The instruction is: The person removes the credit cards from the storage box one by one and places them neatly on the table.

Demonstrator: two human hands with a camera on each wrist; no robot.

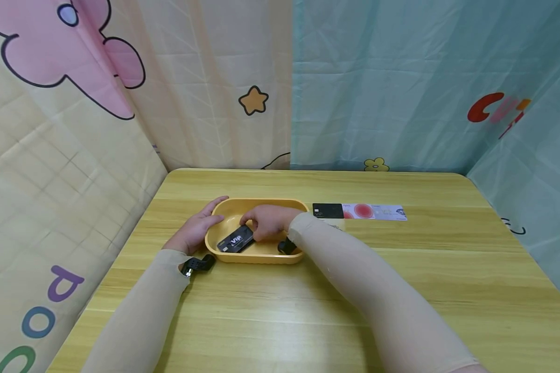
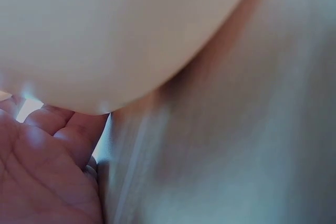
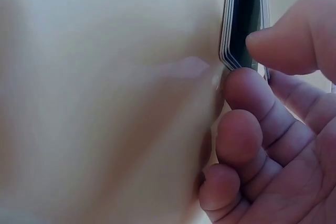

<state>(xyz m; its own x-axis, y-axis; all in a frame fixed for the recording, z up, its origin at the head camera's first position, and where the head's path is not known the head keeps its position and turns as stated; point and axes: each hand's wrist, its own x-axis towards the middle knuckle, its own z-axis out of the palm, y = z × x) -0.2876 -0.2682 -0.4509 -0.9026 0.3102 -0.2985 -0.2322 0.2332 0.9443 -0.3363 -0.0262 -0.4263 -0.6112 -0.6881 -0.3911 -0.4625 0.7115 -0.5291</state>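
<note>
A yellow oval plastic basin (image 1: 261, 260) sits on the table. My left hand (image 1: 197, 228) holds its left end, thumb over the rim and the other fingers along the outer wall. In the left wrist view, bent fingers (image 2: 84, 129) meet the basin's underside curve. Inside the basin, black VIP cards (image 1: 235, 240) lie stacked and slanted. My right hand (image 1: 271, 220) reaches in from the right and pinches a card at the stack's right end. The right wrist view shows the stack's layered edges (image 3: 227, 30), with a separate card edge (image 3: 264, 19) beside the thumb.
Right of the basin, a row of cards lies side by side: a black card (image 1: 327, 210), one with a red circle (image 1: 363, 211) and a pale purple one (image 1: 390, 212). A pale card (image 1: 337, 224) shows partly behind the right sleeve. Printed curtains stand behind the table.
</note>
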